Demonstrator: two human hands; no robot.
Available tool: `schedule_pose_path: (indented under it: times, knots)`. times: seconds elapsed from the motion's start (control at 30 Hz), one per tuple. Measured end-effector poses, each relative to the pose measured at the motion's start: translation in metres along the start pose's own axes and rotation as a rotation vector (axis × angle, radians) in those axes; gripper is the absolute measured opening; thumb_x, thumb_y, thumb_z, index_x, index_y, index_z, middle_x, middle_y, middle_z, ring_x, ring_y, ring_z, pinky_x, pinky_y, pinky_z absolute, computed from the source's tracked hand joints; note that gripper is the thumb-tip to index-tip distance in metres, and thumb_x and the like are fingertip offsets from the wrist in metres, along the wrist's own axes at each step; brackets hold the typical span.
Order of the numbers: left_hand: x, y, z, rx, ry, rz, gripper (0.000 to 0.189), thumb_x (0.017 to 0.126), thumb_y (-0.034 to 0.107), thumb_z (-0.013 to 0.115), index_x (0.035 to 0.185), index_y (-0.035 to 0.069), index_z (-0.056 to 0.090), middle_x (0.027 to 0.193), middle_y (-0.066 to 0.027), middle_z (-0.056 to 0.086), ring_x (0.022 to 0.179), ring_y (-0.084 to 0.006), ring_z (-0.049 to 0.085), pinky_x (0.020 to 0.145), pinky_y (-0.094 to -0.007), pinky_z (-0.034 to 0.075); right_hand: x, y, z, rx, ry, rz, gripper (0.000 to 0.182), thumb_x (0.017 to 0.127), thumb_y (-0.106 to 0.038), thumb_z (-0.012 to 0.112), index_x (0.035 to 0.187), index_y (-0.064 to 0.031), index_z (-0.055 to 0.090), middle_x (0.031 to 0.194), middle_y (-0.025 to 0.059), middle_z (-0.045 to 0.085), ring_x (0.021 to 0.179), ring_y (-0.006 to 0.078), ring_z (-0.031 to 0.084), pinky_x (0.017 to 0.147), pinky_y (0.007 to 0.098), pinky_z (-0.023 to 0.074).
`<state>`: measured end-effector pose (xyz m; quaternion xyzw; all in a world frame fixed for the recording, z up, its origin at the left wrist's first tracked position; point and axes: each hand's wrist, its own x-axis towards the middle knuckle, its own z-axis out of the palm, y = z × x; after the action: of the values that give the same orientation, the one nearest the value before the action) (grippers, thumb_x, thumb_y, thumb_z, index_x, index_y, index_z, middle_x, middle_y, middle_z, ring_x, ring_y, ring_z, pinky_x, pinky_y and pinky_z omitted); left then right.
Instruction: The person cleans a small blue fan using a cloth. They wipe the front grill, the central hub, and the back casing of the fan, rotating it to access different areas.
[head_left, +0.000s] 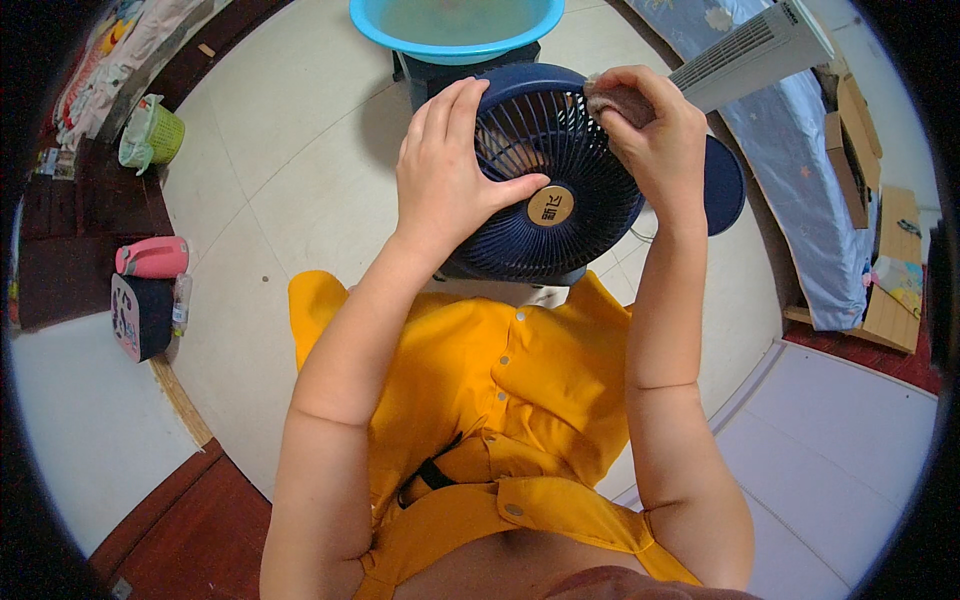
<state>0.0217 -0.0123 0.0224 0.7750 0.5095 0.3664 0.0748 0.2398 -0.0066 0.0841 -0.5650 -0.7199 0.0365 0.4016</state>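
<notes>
In front of me is a dark blue electric fan (525, 247) with a round grille and a gold centre cap (550, 205) that bears writing. My left hand (450, 161) grips the grille's left side, fingers over the rim and thumb reaching to the cap. Pinched in my right hand (664, 142) is a bunched grey-brown cloth (624, 103), which touches the rim at the upper right. Through the grille's slats some lighter shapes show, but I cannot tell what they are. A dark blue round base (724, 187) shows beyond my right wrist.
A light-blue basin (457, 54) of cloudy water rests on a dark stool (469, 71) beyond the fan. A white tower fan (750, 56) stands before the bed (795, 187) at right. On the left are a green wastebasket (161, 131), a pink jug (154, 257) and a plastic bottle (181, 304).
</notes>
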Motion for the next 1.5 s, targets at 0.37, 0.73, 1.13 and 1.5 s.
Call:
schedule_pose_path:
  times: [0.37,0.73,1.13,1.5]
  knots:
    - [-0.003,0.003,-0.001,0.027,-0.002,-0.016,0.102,0.064,0.057,0.087,0.144,0.010,0.044,0.143,-0.0148,0.052,0.132,-0.0356,0.050,0.108,-0.0483,0.045,-0.005,-0.014,-0.013,0.003,-0.155,0.106,0.023,0.078,-0.007,0.076,0.101,-0.0071,0.071,0.093,0.0134,0.073,0.087,0.0255,0.073,0.079,0.0339,0.0576]
    - [0.002,0.001,-0.002,0.007,-0.005,-0.021,0.102,0.064,0.056,0.087,0.144,0.010,0.044,0.144,-0.0156,0.051,0.132,-0.0361,0.050,0.108,-0.0482,0.045,-0.006,-0.019,-0.025,0.068,-0.310,0.038,0.026,0.074,-0.004,0.078,0.099,-0.0047,0.070,0.092,0.0131,0.072,0.086,0.0267,0.073,0.078,0.0337,0.0572]
    - [0.004,-0.003,-0.003,-0.007,-0.003,0.008,0.102,0.064,0.054,0.088,0.146,0.011,0.043,0.144,-0.0154,0.052,0.132,-0.0361,0.050,0.108,-0.0486,0.044,-0.005,-0.010,-0.010,0.108,-0.162,0.086,0.021,0.079,-0.007,0.072,0.099,-0.0057,0.070,0.095,0.0115,0.073,0.087,0.0243,0.073,0.079,0.0336,0.0575]
    - [0.004,-0.003,0.001,-0.005,0.006,0.000,0.102,0.065,0.057,0.087,0.145,0.011,0.044,0.143,-0.0151,0.052,0.132,-0.0360,0.050,0.108,-0.0482,0.044,-0.001,0.008,0.010,0.095,0.032,0.039,0.022,0.080,-0.007,0.070,0.102,-0.0055,0.070,0.097,0.0078,0.073,0.089,0.0194,0.071,0.081,0.0295,0.0561]
